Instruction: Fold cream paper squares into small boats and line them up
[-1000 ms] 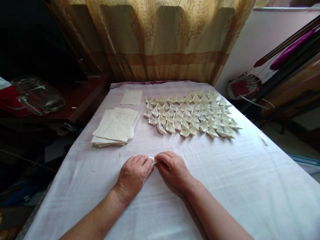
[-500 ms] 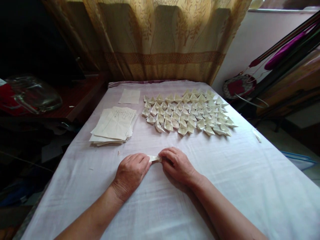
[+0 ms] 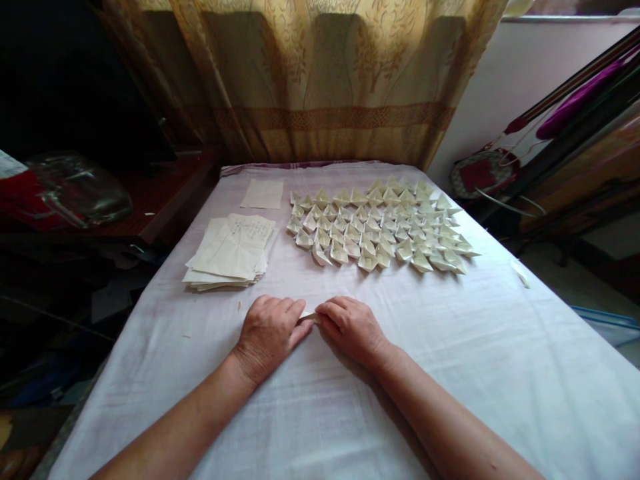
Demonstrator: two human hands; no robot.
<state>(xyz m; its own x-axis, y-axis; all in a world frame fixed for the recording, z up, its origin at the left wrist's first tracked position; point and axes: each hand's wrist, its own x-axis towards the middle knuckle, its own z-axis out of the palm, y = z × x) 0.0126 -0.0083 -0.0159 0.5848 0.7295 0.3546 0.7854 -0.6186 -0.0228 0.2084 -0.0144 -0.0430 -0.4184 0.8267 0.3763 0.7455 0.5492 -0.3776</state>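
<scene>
You're in a home room: gold patterned curtain (image 3: 320,73) across the top, cloth-covered table (image 3: 500,373) centre, dark wooden sideboard (image 3: 165,200) with glass jar (image 3: 80,190) at left.

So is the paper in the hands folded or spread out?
Folded: only a small sliver of paper shows, pinched between left hand and right hand.

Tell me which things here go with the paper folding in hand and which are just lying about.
In hand: left hand and right hand, both pinching the small paper piece; stack of paper sheets; single sheet; rows of folded paper shapes.
Lying about: glass jar at the left; white scrap at the right; red round thing at the far right.
</scene>
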